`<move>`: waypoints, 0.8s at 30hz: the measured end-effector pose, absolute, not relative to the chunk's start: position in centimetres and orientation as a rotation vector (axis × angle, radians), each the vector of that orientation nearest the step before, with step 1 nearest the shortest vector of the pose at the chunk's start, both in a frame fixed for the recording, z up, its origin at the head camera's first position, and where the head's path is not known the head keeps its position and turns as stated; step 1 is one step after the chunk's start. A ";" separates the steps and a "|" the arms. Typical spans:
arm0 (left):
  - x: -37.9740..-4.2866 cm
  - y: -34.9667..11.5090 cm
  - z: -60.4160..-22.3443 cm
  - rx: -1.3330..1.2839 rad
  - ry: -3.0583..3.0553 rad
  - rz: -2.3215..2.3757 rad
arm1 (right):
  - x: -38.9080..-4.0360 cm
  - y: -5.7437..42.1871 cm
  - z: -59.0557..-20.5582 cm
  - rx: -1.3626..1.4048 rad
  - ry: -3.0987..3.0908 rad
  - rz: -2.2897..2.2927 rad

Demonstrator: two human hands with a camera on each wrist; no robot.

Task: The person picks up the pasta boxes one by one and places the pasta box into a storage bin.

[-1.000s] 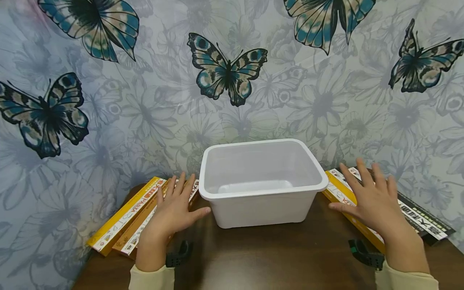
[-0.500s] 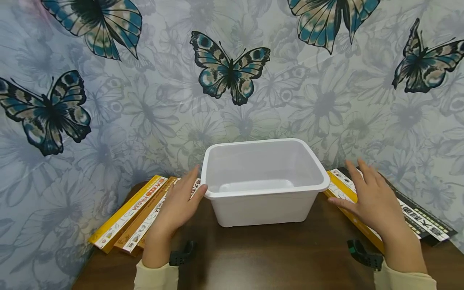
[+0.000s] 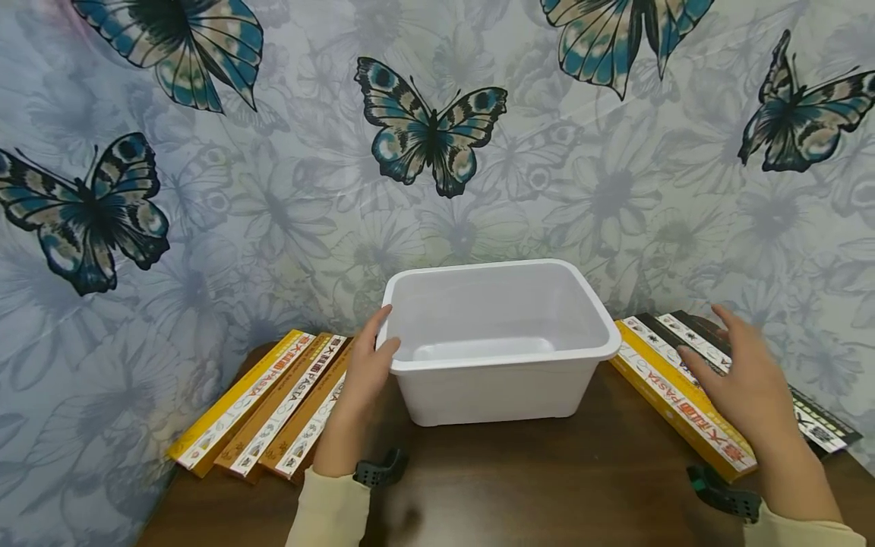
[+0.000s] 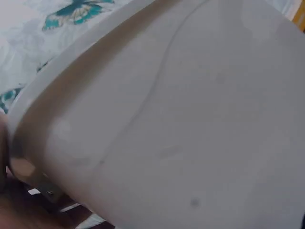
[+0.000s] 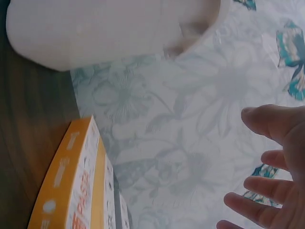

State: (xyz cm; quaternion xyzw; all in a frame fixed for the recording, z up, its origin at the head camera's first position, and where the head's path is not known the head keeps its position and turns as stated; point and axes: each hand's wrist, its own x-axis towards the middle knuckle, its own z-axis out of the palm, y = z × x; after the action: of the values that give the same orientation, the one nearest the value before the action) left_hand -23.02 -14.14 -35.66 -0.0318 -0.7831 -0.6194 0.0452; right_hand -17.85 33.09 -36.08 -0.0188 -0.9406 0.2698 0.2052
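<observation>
A white plastic tub (image 3: pixel 492 391) stands upright in the middle of the table. My left hand (image 3: pixel 362 372) is at its left end, fingertips and thumb right at the rim with the fingers fairly straight. The tub's pale outer wall (image 4: pixel 200 119) fills most of the left wrist view, with the hand dark at the lower left corner. To the right, my right hand (image 3: pixel 748 376) is raised over the long flat boxes, holding nothing. Its fingers and thumb are spread apart in the right wrist view. Under it lie a yellow box (image 3: pixel 683 403) with red lettering and black boxes (image 3: pixel 823 429), partly hidden.
On the left, a yellow box (image 3: pixel 239 403) and two brown boxes (image 3: pixel 280 410) lie slanted side by side, the nearer one partly behind the left hand. A wall with butterfly print (image 3: pixel 437 137) rises behind the brown table (image 3: pixel 533 486).
My left hand has moved right from above the left boxes to the tub's rim. My right hand has shifted right, uncovering more of the yellow box. The tub stays where it was.
</observation>
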 end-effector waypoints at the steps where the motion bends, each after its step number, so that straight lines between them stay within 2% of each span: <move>1: -23.3 -14.2 -35.9 -0.085 -2.361 -1.946 | -17.8 33.5 -36.3 -0.069 -2.609 0.763; 16: -24.4 -14.3 -37.8 -0.217 -2.184 -2.076 | -18.1 40.1 -39.1 -0.271 -2.629 0.660; 24: -24.2 -14.3 -38.2 -0.251 -2.171 -2.089 | -17.8 42.1 -40.9 -0.410 -2.667 0.619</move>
State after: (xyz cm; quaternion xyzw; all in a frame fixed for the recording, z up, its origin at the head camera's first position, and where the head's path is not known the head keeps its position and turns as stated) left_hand -24.25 -14.28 -38.17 -0.0829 -0.7168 -0.6898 0.0591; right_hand -17.81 42.10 -40.94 -0.1455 -0.9466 0.2198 0.1854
